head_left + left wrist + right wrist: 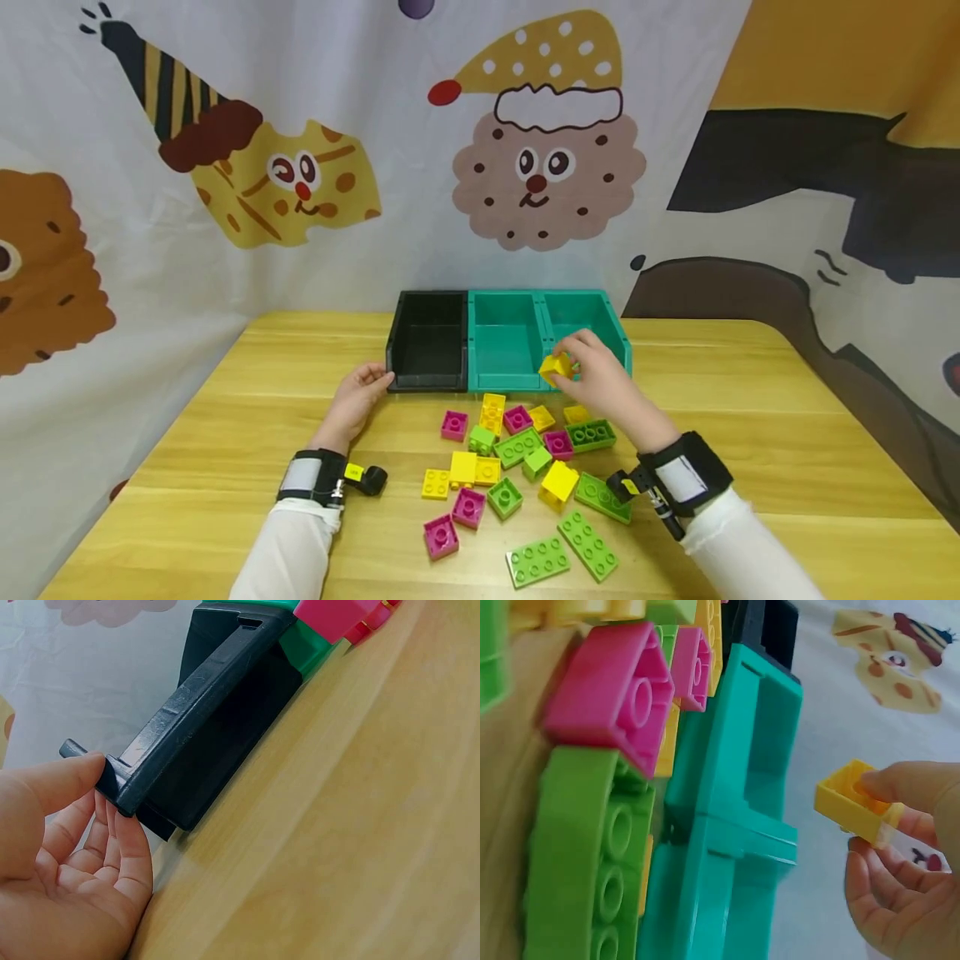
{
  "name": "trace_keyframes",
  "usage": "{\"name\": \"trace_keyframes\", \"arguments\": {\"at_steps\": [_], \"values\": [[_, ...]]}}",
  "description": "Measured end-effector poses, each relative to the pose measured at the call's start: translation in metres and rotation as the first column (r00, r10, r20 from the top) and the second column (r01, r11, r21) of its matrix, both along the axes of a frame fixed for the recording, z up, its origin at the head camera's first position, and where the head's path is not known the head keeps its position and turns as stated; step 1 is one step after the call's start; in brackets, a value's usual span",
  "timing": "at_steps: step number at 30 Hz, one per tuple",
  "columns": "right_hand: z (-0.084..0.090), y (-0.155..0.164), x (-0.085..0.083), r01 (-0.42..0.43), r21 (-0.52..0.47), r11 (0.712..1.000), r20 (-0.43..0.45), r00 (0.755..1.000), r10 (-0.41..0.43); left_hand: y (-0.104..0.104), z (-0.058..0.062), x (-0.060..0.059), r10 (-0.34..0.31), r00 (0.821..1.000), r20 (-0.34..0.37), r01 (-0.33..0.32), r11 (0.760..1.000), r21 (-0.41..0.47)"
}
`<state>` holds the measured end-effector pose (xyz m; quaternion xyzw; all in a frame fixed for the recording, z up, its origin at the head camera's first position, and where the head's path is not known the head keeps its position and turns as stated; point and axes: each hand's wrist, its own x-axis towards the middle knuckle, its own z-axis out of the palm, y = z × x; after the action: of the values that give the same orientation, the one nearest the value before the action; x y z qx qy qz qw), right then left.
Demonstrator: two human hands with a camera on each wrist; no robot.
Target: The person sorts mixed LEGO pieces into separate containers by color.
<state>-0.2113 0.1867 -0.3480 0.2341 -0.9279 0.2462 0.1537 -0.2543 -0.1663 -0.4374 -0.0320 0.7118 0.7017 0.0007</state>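
Against a cartoon-printed backdrop [525, 150] of biscuit characters in party hats, a person works at a pale wooden table [787, 433] where three open bins stand in a row at the far side: a black bin [429, 340] on the left, then two teal bins [551, 333]. Yellow, pink and green building blocks lie scattered [517, 475] on the near side, between the forearms.

The right hand [603, 379] pinches a small yellow block [556, 367] between thumb and fingertips, lifted off the table at the front lip of the teal bins, about at the divider between them; the wrist view shows it hollow side toward the palm, clear of the bin wall. The left hand [358, 398] steadies the black bin, thumb on top of the near-left corner of its rim and relaxed, slightly bent fingers [124, 840] touching below it.

The step in hand looks like sorting by colour, early on, as all three bins appear empty. The next move likely calls for carrying the block over a teal rim and loosening the pinch so it falls inside, while the left hand keeps the row from sliding.
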Motion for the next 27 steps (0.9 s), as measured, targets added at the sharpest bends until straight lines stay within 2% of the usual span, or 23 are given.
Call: {"name": "trace_keyframes", "arguments": {"at_steps": [4,10,19,27], "values": [[-0.001,-0.017,-0.016,0.016,-0.019,1.000,0.020,1.000,-0.016,-0.001,0.000,0.000,0.006,1.000,0.003,-0.006,1.000,0.005],[-0.005,-0.040,-0.033,0.001,0.055,0.999,0.069,0.998,-0.005,0.000,-0.001,-0.002,0.011,1.000,0.010,-0.011,1.000,0.000],[-0.020,-0.060,-0.048,0.024,0.183,0.983,0.082,0.996,-0.040,0.000,-0.001,-0.002,0.008,1.000,0.017,-0.008,1.000,0.002],[-0.025,-0.063,-0.050,0.047,0.240,0.970,0.111,0.991,-0.075,0.000,-0.001,-0.002,0.008,1.000,0.023,-0.008,1.000,-0.002]]}}
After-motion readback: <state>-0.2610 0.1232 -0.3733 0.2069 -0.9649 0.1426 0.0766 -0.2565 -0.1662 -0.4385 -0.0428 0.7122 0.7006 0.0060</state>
